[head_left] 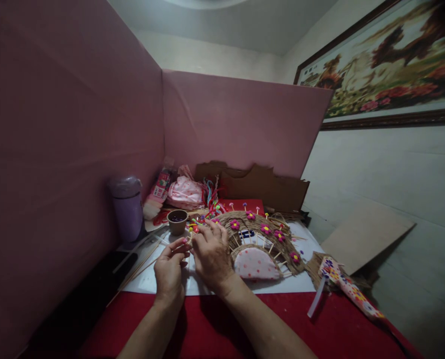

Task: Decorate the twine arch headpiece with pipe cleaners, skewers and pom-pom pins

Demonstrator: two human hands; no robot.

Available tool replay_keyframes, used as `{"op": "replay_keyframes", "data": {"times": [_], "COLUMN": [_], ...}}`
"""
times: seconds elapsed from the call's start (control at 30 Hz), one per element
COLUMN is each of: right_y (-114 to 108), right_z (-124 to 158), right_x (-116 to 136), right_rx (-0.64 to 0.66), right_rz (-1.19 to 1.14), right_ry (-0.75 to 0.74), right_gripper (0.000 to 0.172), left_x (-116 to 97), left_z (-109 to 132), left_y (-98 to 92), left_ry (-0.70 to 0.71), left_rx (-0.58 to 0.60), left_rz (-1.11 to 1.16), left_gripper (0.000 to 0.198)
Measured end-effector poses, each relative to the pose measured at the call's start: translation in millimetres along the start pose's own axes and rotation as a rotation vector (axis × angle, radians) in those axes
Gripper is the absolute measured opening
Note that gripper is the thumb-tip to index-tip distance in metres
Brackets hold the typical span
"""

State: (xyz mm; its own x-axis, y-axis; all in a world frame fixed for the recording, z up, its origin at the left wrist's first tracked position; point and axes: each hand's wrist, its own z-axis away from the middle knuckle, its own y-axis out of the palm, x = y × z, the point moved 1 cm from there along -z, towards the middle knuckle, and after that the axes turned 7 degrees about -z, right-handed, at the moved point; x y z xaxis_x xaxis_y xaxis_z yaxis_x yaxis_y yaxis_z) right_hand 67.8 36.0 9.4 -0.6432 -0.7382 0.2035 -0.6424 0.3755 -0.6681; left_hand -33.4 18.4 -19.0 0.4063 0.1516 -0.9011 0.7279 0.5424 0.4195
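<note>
My left hand is closed in a pinch, thumb and fingers drawn together. A small thing at its fingertips is too tiny to name. Close beside it, my right hand curls its fingers toward the same spot, and what they grip is hidden. To the right lies a fan-shaped craft of brown fibre, with pink flowers on its arch. Short sticks join the arch to a half-round, dotted fabric pad. Part of the arch's left end is behind my right hand.
Behind my hands stands a small brown cup with dark contents. A purple tumbler is at the left, near pink cloth. Torn cardboard leans at the back. A flower-patterned strip lies right, on red cloth.
</note>
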Motion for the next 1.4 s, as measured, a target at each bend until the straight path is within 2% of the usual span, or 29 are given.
{"op": "replay_keyframes", "data": {"times": [0.17, 0.37, 0.6, 0.8, 1.03, 1.2, 1.4], "right_y": [-0.8, -1.8, -1.4, -3.8, -10.4, -31.7, -73.1], "right_z": [0.3, 0.5, 0.4, 0.0, -0.8, -5.0, -10.5], "right_x": [0.1, 0.2, 0.3, 0.2, -2.0, -11.2, -36.2], "right_rx": [-0.003, 0.007, 0.013, 0.009, -0.213, -0.393, -0.595], "right_rz": [0.001, 0.0, 0.001, -0.025, -0.141, -0.182, -0.162], "right_ry": [-0.001, 0.001, 0.004, 0.008, -0.02, 0.016, 0.087], "right_gripper": [0.014, 0.013, 0.013, 0.016, 0.012, 0.015, 0.015], "left_x": [-1.3, -3.5, -1.3, -2.0, -0.4, -1.4, -4.7], "left_z": [0.8, 2.7, 0.9, 1.7, -4.8, -6.0, 2.3], "left_y": [1.3, 2.1, 1.2, 0.5, -6.2, -9.8, -5.7], "left_ry": [0.002, -0.009, 0.028, 0.046, 0.222, 0.357, 0.454], "left_rx": [-0.001, -0.026, 0.0, -0.024, -0.172, -0.261, -0.149], "left_rz": [0.016, 0.019, -0.016, -0.016, -0.093, -0.132, -0.071], "left_gripper": [0.037, 0.044, 0.039, 0.039, 0.03, 0.029, 0.025]}}
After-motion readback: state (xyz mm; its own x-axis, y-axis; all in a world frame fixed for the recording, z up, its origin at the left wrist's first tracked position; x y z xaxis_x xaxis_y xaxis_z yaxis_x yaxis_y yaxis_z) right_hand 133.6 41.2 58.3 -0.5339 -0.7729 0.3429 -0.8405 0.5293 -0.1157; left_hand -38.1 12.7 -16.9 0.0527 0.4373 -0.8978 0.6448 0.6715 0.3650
